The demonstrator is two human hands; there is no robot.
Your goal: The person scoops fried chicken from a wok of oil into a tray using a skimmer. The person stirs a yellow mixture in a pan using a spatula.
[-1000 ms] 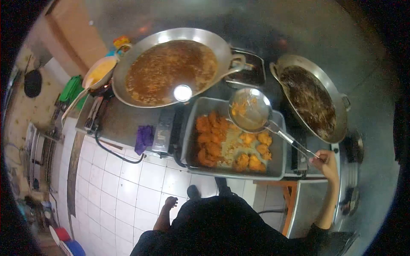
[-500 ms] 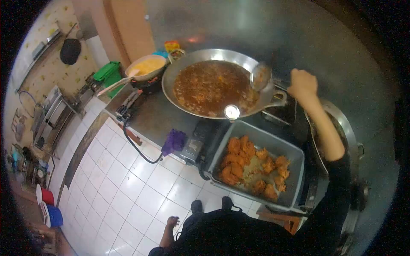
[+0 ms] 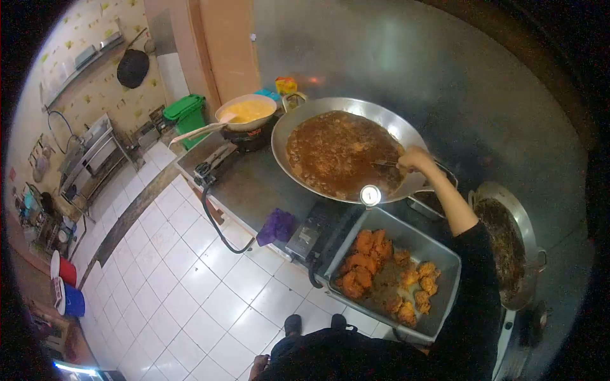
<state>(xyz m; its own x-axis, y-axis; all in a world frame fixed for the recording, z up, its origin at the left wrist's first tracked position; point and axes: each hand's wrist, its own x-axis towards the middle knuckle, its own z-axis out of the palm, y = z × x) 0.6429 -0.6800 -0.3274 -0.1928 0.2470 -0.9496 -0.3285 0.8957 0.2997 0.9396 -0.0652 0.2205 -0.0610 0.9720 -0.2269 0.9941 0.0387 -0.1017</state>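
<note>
My right hand (image 3: pixel 416 160) is closed over the right side of a large wok (image 3: pixel 387 117). It grips a metal skimmer (image 3: pixel 384 163), whose lower part is hidden in bubbling brown oil (image 3: pixel 337 152) with food frying in it. A round dial thermometer (image 3: pixel 370 195) sits at the wok's near rim. Below the wok, a grey tub (image 3: pixel 438 251) contains orange-brown fried pieces (image 3: pixel 363 263), probably chicken. At the bottom edge, away from the cooker, my left hand (image 3: pixel 259 365) is only partly visible, and its fingers cannot be made out.
To the left stands a pan (image 3: pixel 248 114) of yellow liquid, its long handle jutting outward. A second wok (image 3: pixel 505 197) holding dark oil is at the right. A purple cloth (image 3: pixel 276 227) hangs by the counter edge near a black hose (image 3: pixel 216 232). Behind is a green bin (image 3: pixel 186 117).
My right hand has moved left and down, bringing the skimmer from the wok's upper right rim into the oil. The view has shifted, and my left hand sits lower, partly cut off.
</note>
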